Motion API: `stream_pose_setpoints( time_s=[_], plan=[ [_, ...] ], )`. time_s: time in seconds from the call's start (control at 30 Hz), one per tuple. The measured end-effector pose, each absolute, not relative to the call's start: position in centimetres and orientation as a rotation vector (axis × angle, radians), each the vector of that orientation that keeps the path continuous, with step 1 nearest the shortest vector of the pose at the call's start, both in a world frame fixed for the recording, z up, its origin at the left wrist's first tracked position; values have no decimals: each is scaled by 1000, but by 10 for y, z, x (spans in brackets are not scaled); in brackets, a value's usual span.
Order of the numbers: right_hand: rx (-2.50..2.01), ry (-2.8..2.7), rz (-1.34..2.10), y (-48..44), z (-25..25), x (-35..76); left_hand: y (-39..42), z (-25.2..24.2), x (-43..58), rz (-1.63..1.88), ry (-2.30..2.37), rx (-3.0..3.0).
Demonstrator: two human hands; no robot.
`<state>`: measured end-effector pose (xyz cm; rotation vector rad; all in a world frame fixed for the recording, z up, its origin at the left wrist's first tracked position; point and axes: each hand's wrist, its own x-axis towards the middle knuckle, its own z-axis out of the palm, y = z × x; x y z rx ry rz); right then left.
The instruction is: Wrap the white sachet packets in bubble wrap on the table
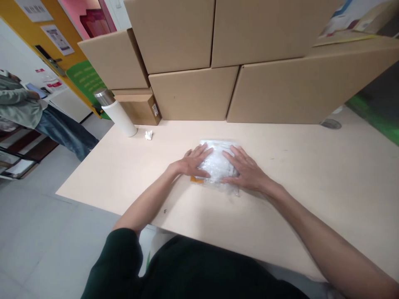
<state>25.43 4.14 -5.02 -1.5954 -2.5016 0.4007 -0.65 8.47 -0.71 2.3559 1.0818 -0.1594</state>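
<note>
A clear, crinkled plastic package (pixel 217 164) with whitish contents lies flat on the pale table (pixel 174 191). What is inside it cannot be made out. My left hand (pixel 196 161) rests on its left side with the fingers spread. On its right side lies my right hand (pixel 245 168), fingers also spread and pressed on the plastic. A small orange patch (pixel 197 180) shows at the package's lower left corner, below my left hand. Loose plastic sticks out along the near edge.
Large cardboard boxes (pixel 193 97) are stacked along the table's back edge. At the back left stand a white bottle (pixel 120 118) with a metal cap and a crumpled white scrap (pixel 149 135). Beyond the table's left edge, a person (pixel 28 104) stands near a yellow door (pixel 51 50).
</note>
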Motion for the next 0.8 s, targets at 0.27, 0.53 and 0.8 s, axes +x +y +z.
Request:
stream_pose_setpoints(
  time_s=[0.27,0.53,0.8],
  plan=[
    [-1564,-2411,507,43,-51,252,82,-3,3,-176,1194,2397],
    [-1433,-1414,1000,36,-48,264,41,9,12,172,1199,2304],
    [-1215,-797,1559,33,-36,264,15,-8,57,80,1382,2359]
  ],
)
